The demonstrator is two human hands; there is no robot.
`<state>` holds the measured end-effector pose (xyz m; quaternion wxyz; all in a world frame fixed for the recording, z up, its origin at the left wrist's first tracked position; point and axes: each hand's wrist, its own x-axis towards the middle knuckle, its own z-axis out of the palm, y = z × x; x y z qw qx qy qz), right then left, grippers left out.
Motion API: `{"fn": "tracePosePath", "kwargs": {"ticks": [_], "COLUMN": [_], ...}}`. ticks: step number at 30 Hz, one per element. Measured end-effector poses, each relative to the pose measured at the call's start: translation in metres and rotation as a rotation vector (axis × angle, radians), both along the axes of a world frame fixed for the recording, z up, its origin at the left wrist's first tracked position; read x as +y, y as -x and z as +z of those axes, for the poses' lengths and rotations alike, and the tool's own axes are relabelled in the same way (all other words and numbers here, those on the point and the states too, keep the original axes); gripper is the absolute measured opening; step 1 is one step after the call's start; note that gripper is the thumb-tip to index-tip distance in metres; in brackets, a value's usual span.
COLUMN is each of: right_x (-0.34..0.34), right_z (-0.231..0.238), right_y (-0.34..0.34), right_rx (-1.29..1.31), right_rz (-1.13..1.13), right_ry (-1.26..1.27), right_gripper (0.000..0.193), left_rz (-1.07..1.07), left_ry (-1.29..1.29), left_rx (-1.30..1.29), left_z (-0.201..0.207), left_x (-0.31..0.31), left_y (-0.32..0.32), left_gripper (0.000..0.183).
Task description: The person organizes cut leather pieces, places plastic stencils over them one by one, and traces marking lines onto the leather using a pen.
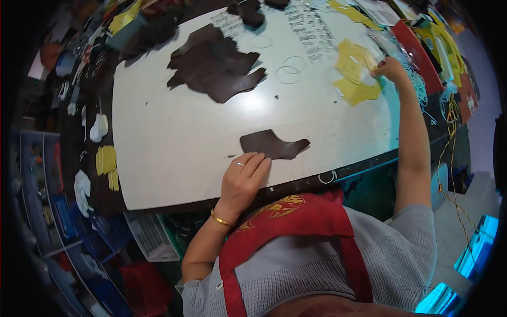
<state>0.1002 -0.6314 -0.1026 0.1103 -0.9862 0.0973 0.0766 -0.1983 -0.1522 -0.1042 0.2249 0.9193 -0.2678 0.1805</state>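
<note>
A single dark brown leather-like cut piece (pixel 273 144) lies on the white board near its front edge, curved and narrowing toward the right. My left hand (pixel 244 178) rests at its lower left edge, fingers stretched out and pressing on it. At the right side of the board are several flat yellow pattern-like pieces (pixel 349 66). My right hand (pixel 390 70) reaches there with thumb and fingertips pinched at the right edge of one yellow piece.
A pile of dark brown cut pieces (pixel 214 68) lies toward the back of the white board (pixel 174 153). Thin rings (pixel 290 70) lie beside it. A red box (pixel 418 58) and tangled pale cords (pixel 417 87) border the right side. More yellow pieces (pixel 107 164) lie left of the board.
</note>
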Motion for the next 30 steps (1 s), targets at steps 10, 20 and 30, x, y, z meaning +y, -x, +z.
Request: {"fn": "tracePosePath", "kwargs": {"ticks": [10, 20, 30], "right_x": [-0.021, 0.049, 0.227], "right_z": [-0.008, 0.062, 0.019], "right_y": [0.000, 0.081, 0.191], "right_rx": [0.032, -0.692, 0.263], "right_rz": [-0.049, 0.102, 0.352], "right_ry": [0.000, -0.448, -1.006], "right_gripper": [0.039, 0.028, 0.016], "left_rz": [0.025, 0.035, 0.125], "left_ry": [0.046, 0.155, 0.220], "left_rx": [-0.049, -0.092, -0.115], "left_z": [-0.012, -0.011, -0.016], "left_x": [0.008, 0.013, 0.013], "left_y": [0.018, 0.023, 0.027], "left_gripper": [0.027, 0.027, 0.027]}}
